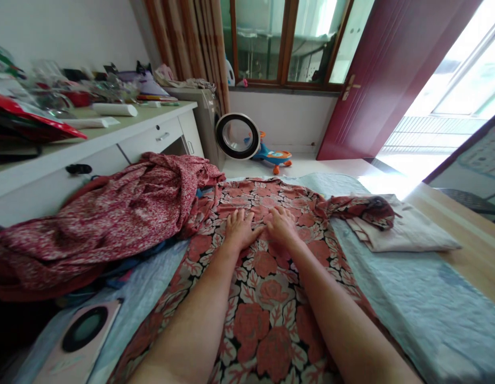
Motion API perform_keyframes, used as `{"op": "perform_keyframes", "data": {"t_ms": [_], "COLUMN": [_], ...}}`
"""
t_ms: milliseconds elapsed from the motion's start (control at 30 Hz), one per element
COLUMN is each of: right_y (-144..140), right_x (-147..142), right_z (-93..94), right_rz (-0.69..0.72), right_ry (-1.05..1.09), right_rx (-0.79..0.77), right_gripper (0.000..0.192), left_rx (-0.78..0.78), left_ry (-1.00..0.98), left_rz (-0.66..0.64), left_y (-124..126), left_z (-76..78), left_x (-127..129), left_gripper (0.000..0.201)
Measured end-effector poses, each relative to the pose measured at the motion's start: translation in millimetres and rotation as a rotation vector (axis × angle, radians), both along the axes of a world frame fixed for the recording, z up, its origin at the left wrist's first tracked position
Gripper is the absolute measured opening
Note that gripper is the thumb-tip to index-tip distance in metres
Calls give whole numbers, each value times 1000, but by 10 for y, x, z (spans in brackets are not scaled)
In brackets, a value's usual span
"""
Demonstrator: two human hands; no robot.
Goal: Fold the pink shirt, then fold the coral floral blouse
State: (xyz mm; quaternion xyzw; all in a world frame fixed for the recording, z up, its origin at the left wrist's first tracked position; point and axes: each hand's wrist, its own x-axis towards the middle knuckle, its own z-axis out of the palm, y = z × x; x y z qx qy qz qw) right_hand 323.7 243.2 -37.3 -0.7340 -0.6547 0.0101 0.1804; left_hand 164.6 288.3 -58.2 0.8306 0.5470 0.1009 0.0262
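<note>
A long-sleeved floral dress [267, 293], rust red with grey leaves on black, lies spread out before me. My left hand [240, 229] rests flat on its upper part, fingers spread. Close beside it, my right hand [282, 226] also presses on the fabric with its fingers stretched forward. Neither hand grips anything. On the right, one sleeve [363, 209] of the dress reaches over a folded cream cloth [407, 229]. The left sleeve runs toward a heap of red-and-white patterned clothing [123, 218], and its end is hard to make out.
Under the dress is a pale blue quilted cover [427, 298]. A pink phone [81, 341] lies at lower left. Along the left stands a cluttered white cabinet [151, 136]. Beyond are a washing machine with its round door [253, 136] open, a blue-orange ride-on toy [273, 154] and a dark red door [355, 74].
</note>
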Motion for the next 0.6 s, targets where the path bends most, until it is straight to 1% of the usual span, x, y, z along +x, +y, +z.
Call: {"op": "perform_keyframes", "data": {"t_ms": [100,167,300,400,500,600], "right_y": [25,21,11,5,-2,-8], "right_x": [-131,-140,-119,-126,-137,-139], "right_z": [-98,-144,-162,-154,-156,-157], "right_rz": [78,87,96,164,274,296], "right_ry": [9,18,39,50,47,47], "right_rx": [-1,4,51,103,86,58], "right_gripper": [33,32,32,33,31,31], "left_rx": [23,41,80,97,96,89], "left_ry": [-17,-25,-14,-10,-9,-3], "left_rz": [5,19,61,78,82,90], "left_y": [4,12,25,28,24,20], "left_z": [10,0,-34,-48,-55,-49], "left_x": [-12,-17,-30,-48,-61,-60], "left_gripper": [48,43,42,44,44,44]}}
